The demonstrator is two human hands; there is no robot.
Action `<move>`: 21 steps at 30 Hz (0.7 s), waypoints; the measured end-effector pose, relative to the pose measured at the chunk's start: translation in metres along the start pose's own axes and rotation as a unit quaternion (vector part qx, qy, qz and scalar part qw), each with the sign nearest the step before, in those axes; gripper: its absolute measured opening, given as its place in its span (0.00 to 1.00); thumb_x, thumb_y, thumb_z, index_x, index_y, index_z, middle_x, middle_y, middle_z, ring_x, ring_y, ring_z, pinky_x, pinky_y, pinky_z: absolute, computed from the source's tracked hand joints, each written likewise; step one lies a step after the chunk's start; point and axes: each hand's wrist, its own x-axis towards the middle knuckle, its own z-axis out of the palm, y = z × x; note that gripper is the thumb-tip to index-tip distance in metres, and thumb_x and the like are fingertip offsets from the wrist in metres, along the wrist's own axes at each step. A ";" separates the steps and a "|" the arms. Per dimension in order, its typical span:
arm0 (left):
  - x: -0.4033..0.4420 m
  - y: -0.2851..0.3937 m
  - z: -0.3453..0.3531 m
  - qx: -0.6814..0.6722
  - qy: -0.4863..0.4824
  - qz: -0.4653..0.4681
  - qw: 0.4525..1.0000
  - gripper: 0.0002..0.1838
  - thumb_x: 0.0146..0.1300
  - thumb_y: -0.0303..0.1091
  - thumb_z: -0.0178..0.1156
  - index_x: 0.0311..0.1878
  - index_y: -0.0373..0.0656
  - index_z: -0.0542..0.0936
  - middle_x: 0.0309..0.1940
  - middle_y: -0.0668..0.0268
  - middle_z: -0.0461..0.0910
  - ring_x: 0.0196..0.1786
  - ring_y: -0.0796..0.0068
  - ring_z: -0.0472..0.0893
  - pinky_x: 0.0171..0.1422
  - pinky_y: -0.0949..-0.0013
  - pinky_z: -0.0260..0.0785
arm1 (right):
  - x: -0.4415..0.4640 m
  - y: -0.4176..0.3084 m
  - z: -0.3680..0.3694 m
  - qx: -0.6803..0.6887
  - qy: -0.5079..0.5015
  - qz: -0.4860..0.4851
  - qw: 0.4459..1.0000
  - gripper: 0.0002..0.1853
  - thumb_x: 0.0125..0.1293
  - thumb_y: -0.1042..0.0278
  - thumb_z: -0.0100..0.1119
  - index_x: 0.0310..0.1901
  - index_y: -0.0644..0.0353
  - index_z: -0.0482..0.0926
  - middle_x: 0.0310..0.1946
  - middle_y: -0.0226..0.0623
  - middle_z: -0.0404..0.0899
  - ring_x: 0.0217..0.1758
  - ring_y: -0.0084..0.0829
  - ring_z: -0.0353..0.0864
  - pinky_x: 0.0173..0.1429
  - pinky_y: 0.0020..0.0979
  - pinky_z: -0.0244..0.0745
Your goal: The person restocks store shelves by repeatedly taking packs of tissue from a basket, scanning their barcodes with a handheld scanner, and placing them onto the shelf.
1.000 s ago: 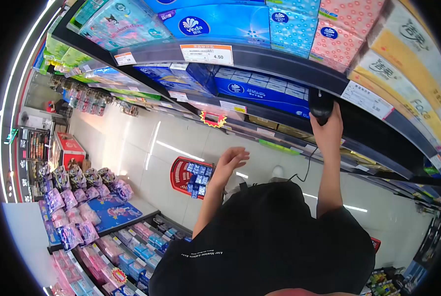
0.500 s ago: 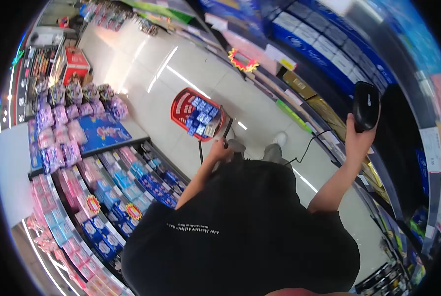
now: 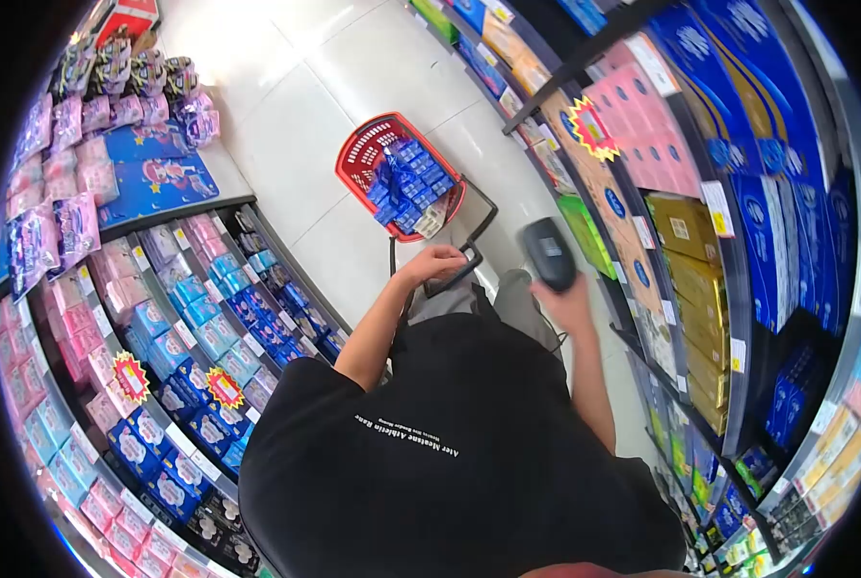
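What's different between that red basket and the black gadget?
The basket is red with a perforated wall; the gadget is black, without visible holes. The basket is clearly larger than the gadget. The basket holds blue packs, while the gadget is itself held in the right hand.

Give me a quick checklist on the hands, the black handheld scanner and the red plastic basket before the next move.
1. Black handheld scanner in the right hand: ok.
2. Scanner markings legible: not ok, blurred.
3. Left hand at the basket's black looped handle: ok; firmness of grip, cannot tell.
4. Shiny blue packets inside the red plastic basket: ok.
5. Pale tiled floor beyond the basket's far end visible: ok.
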 end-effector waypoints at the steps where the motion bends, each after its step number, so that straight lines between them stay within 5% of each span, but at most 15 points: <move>1: 0.003 0.003 -0.009 0.014 -0.040 -0.011 0.999 0.14 0.63 0.40 0.68 0.47 0.44 0.82 0.34 0.73 0.80 0.34 0.85 0.76 0.36 0.78 0.67 | 0.018 0.025 0.043 -0.031 -0.055 -0.080 0.995 0.25 0.47 0.65 0.75 0.44 0.71 0.79 0.39 0.51 0.83 0.42 0.42 0.84 0.48 0.42 0.77; 3: 0.011 0.010 -0.033 0.025 -0.077 -0.009 0.997 0.11 0.64 0.37 0.66 0.47 0.44 0.82 0.33 0.73 0.81 0.33 0.84 0.77 0.37 0.77 0.70 | 0.032 0.013 0.099 -0.049 -0.184 -0.079 0.978 0.33 0.47 0.69 0.70 0.58 0.65 0.74 0.46 0.54 0.80 0.49 0.47 0.83 0.53 0.40 0.76; 5: 0.016 0.009 -0.062 0.055 0.005 0.054 0.997 0.10 0.65 0.36 0.63 0.47 0.45 0.81 0.37 0.70 0.82 0.37 0.81 0.80 0.43 0.74 0.75 | 0.032 -0.012 0.130 -0.056 -0.216 -0.094 0.970 0.32 0.48 0.72 0.68 0.59 0.63 0.73 0.46 0.53 0.81 0.51 0.48 0.82 0.54 0.39 0.76; 6: 0.011 0.011 -0.068 -0.097 0.073 0.088 0.989 0.10 0.66 0.34 0.61 0.48 0.42 0.80 0.39 0.65 0.83 0.39 0.75 0.82 0.44 0.70 0.76 | 0.030 -0.009 0.138 -0.059 -0.218 -0.089 0.970 0.32 0.48 0.72 0.68 0.59 0.63 0.73 0.46 0.53 0.81 0.51 0.48 0.82 0.54 0.39 0.76; 7: 0.017 0.002 -0.082 -0.101 0.072 0.089 0.988 0.10 0.66 0.34 0.61 0.48 0.42 0.80 0.39 0.65 0.83 0.39 0.75 0.82 0.44 0.70 0.76 | 0.028 -0.003 0.142 -0.100 -0.205 -0.111 0.967 0.31 0.48 0.73 0.67 0.58 0.63 0.74 0.46 0.52 0.80 0.50 0.48 0.82 0.54 0.38 0.76; 9: 0.037 -0.025 -0.127 -0.162 0.279 0.091 0.942 0.10 0.65 0.30 0.59 0.48 0.39 0.78 0.40 0.62 0.83 0.41 0.70 0.84 0.43 0.68 0.76 | 0.034 0.000 0.144 -0.146 -0.190 -0.134 0.962 0.29 0.48 0.75 0.66 0.57 0.63 0.75 0.46 0.51 0.80 0.49 0.48 0.82 0.54 0.38 0.76; 11: 0.064 -0.052 -0.174 -0.233 0.346 0.022 0.908 0.11 0.63 0.28 0.59 0.48 0.39 0.78 0.40 0.62 0.83 0.39 0.71 0.83 0.41 0.69 0.76 | 0.035 -0.011 0.137 -0.134 -0.211 -0.037 0.967 0.27 0.47 0.74 0.70 0.52 0.63 0.77 0.46 0.48 0.82 0.52 0.49 0.81 0.56 0.38 0.76; 15: 0.163 -0.120 -0.276 -0.068 0.410 -0.018 0.909 0.11 0.54 0.31 0.66 0.41 0.40 0.80 0.35 0.63 0.82 0.34 0.74 0.80 0.37 0.69 0.74 | 0.037 0.039 0.124 -0.091 -0.205 0.046 0.974 0.16 0.50 0.78 0.64 0.44 0.69 0.80 0.30 0.43 0.85 0.34 0.32 0.87 0.43 0.33 0.80; 17: 0.197 -0.139 -0.304 0.016 0.418 -0.065 0.906 0.18 0.49 0.39 0.71 0.42 0.39 0.83 0.39 0.59 0.84 0.41 0.66 0.83 0.45 0.64 0.77 | 0.036 0.051 0.118 -0.096 -0.203 0.072 0.972 0.15 0.51 0.79 0.62 0.43 0.69 0.80 0.28 0.41 0.85 0.30 0.29 0.86 0.40 0.31 0.80; 19: 0.206 -0.127 -0.304 0.157 0.425 -0.152 0.878 0.42 0.40 0.49 0.76 0.55 0.29 0.76 0.53 0.41 0.79 0.60 0.48 0.78 0.64 0.57 0.72 | 0.036 0.050 0.124 -0.095 -0.204 0.090 0.970 0.14 0.51 0.80 0.60 0.43 0.70 0.81 0.26 0.39 0.85 0.27 0.25 0.85 0.36 0.29 0.79; 21: 0.212 -0.122 -0.300 0.184 0.330 -0.165 0.911 0.50 0.40 0.56 0.75 0.63 0.32 0.71 0.63 0.39 0.72 0.65 0.45 0.73 0.69 0.55 0.68 | 0.037 0.041 0.124 0.027 -0.171 0.167 0.971 0.12 0.50 0.81 0.62 0.38 0.71 0.80 0.24 0.39 0.83 0.26 0.29 0.85 0.35 0.31 0.81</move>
